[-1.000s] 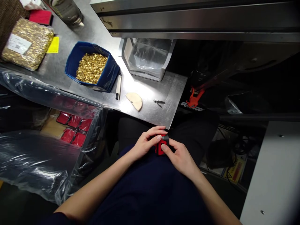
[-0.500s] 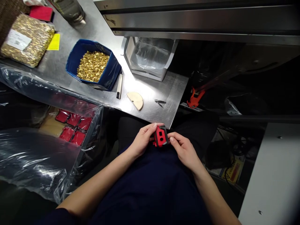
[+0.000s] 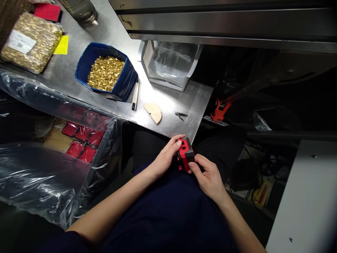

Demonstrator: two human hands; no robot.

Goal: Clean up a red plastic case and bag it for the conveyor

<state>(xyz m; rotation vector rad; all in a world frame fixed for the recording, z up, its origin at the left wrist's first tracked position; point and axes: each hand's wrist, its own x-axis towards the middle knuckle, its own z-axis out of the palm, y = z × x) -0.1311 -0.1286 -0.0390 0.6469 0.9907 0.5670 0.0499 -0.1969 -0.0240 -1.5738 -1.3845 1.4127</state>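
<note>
Over my lap, just off the metal table's near corner, I hold a small red and black plastic housing [image 3: 186, 151] with holes in its upper face. My left hand [image 3: 167, 154] grips its left side, thumb on top and fingers curled round the far end. The thumb and fingers of my right hand [image 3: 207, 175] pinch its lower right corner. Its underside is hidden. On the table near my hands lie a small dark metal tool [image 3: 181, 114], a half-round pale wooden piece [image 3: 153, 112] and a white and black cutter-like tool [image 3: 136, 95].
A blue bin [image 3: 126, 79] of small brass parts stands on the metal table [image 3: 110, 21], beside a bag of brass parts [image 3: 39, 42]. A clear-lined white bin [image 3: 168, 84] sits behind. At left, a plastic-lined box [image 3: 105, 137] holds several red pieces. A metal beam [image 3: 223, 26] crosses above.
The red and black housing has tilted and moved slightly right, showing more of its black end. My right fingers have closed onto its corner; my left hand has shifted right with it.
</note>
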